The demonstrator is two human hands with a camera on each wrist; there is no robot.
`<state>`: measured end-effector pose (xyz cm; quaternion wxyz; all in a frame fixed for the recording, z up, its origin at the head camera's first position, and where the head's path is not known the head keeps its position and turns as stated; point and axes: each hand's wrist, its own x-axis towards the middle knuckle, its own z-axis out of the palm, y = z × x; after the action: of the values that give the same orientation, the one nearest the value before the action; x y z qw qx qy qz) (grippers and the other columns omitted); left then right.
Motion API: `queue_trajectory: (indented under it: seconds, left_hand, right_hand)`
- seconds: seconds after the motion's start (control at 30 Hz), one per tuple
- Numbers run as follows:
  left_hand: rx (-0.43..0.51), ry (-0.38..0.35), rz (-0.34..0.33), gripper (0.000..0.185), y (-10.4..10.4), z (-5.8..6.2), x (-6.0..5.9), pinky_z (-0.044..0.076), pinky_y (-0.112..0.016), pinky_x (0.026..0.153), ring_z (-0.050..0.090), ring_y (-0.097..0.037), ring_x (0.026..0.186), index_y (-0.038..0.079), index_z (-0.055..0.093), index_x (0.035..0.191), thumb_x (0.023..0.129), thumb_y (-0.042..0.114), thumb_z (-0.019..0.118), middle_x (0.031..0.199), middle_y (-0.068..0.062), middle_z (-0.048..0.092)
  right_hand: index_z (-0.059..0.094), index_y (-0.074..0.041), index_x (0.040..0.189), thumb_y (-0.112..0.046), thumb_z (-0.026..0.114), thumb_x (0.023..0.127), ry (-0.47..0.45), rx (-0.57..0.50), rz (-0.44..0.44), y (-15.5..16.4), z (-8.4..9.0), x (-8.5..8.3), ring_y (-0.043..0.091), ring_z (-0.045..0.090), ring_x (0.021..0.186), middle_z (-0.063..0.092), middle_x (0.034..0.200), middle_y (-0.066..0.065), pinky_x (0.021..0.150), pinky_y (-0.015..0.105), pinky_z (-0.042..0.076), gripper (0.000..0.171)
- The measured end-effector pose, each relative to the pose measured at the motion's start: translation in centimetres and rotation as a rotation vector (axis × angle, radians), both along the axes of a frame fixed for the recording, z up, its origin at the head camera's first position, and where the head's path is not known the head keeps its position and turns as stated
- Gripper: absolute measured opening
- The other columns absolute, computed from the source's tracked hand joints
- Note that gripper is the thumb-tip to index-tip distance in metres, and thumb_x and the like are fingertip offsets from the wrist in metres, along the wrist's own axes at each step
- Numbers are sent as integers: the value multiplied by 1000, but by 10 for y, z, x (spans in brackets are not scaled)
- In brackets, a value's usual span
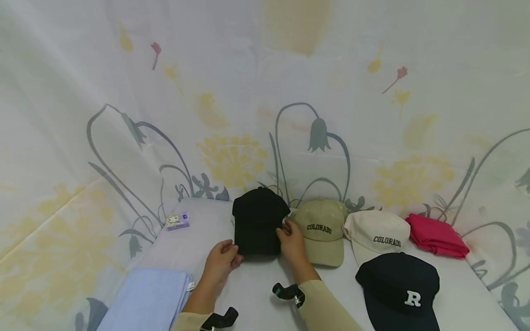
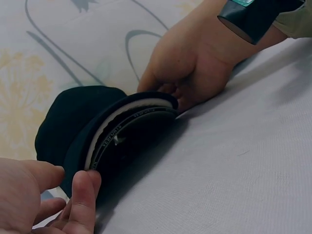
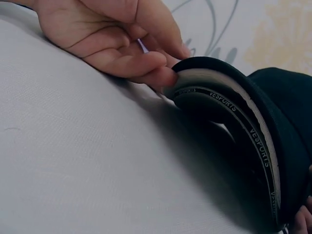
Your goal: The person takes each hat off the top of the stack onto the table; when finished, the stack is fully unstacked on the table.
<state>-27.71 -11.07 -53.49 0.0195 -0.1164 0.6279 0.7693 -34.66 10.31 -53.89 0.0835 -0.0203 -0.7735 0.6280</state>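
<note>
1. At lower centre of the head view, the black cap (image 1: pixel 257 222) lay on the table (image 1: pixel 256 294), pinched at its brim edges by the left hand (image 1: pixel 220 261) and the right hand (image 1: pixel 292 240).
2. The cap was judged light and soft, with a stiffer brim; the brim sides seemed the best hold.
3. No containers were seen; the khaki cap (image 1: pixel 323 230) lay just right of it.

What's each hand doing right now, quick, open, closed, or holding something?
Left hand: pinching the left edge of the black cap brim.
Right hand: gripping the right edge of the same brim.
</note>
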Motion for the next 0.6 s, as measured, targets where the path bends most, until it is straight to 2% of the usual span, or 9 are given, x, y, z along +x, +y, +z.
queue_trajectory:
  seconds: [0.2, 0.37, 0.6]
  left_hand:
    - [-37, 5, 16, 47, 3, -3, 0, 61, -23, 76, 66, -14, 84, -11, 44, 146, 105, 5, 60, 137, -27, 52]
    - [-81, 2, 34, 59, 3, -3, -1, 62, -24, 78, 67, -19, 94, -10, 39, 152, 102, 4, 66, 149, -33, 46]
    - [-67, 1, 15, 65, 1, -1, -2, 62, -25, 81, 67, -21, 103, -10, 37, 155, 101, 6, 68, 155, -33, 43]
  right_hand:
    - [50, 5, 150, -9, 63, 104, -20, 1, -13, 1, 0, 5, 43, 56, 134, 59, 143, 28, 111, 53, 48, 50]
    - [51, 3, 150, -10, 65, 103, -27, -7, 1, 1, 1, 6, 41, 58, 132, 59, 143, 26, 110, 52, 49, 51]
    - [51, 4, 149, -9, 66, 102, 5, -44, 10, 1, -2, 4, 43, 59, 129, 60, 140, 28, 108, 51, 50, 51]
